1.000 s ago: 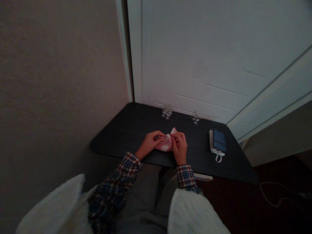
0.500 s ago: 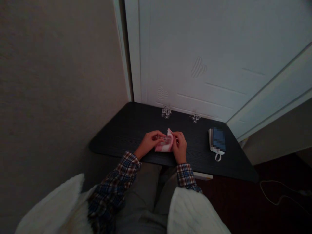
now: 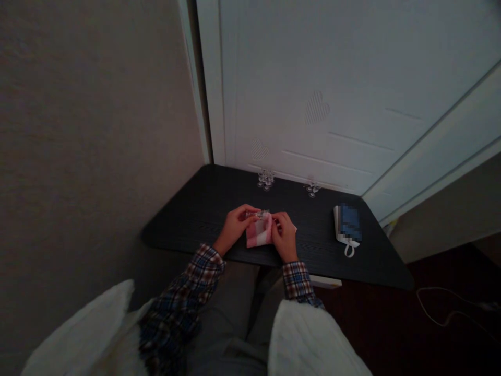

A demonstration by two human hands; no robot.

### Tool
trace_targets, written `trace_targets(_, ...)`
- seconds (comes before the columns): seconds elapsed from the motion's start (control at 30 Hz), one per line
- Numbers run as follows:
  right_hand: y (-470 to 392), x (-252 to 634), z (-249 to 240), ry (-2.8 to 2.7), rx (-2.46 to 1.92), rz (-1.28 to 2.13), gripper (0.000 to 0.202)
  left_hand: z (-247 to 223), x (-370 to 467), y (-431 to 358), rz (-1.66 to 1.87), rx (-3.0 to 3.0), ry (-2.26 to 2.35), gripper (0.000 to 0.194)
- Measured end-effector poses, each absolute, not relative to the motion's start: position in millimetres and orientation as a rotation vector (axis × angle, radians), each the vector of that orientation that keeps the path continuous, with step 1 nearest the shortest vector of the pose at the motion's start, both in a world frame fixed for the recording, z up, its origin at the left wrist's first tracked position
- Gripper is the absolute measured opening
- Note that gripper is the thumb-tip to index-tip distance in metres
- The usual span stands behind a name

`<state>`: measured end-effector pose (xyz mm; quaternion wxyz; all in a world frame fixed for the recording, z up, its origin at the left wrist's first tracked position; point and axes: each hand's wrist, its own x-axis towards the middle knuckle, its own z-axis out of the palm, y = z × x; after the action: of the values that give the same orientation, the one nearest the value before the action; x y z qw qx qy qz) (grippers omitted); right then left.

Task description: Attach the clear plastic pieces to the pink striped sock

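Between the fingers of my left hand (image 3: 235,225) is a small clear stemmed glass (image 3: 256,213), lying on its side with its far end pointing right. A pink and white cloth (image 3: 260,233) hangs below the glass, over the near part of the table. My right hand (image 3: 285,236) is closed on the cloth's right side, close to the glass's end. Part of the cloth is hidden behind the right fingers.
Two groups of small clear glasses stand at the table's back edge, a larger group (image 3: 266,179) and a smaller group (image 3: 312,189). A white case with a blurred blue face (image 3: 348,223) and a loop lies right on the black table (image 3: 183,209). A white door (image 3: 282,94) rises behind.
The small glass now shows more clearly, tilted sideways between my hands. The cloth has shifted slightly down and left, its upper tip no longer sticking up, and my right fingers have curled further.
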<state>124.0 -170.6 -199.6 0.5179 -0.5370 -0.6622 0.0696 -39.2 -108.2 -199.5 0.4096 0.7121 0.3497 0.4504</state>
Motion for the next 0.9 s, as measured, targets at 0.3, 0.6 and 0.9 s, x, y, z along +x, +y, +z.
trace_targets(0.3, -171.0, 124.1, -201.8, -1.566, -1.297, 0.159, 0.018, -204.0, -39.9, -103.7, 1.168, 1.822, 0.951, 0.024)
trace_targets(0.6, -171.0, 124.5, -200.3, -1.495, -1.343, 0.107, 0.019, -202.8, -37.2, -108.1, 1.041, 1.968, 0.931, 0.023)
trace_targets(0.9, -171.3, 126.2, -200.8, -1.463, -1.368, 0.082, 0.019, -202.8, -38.2, -108.7, 1.027, 1.988, 0.864, 0.023)
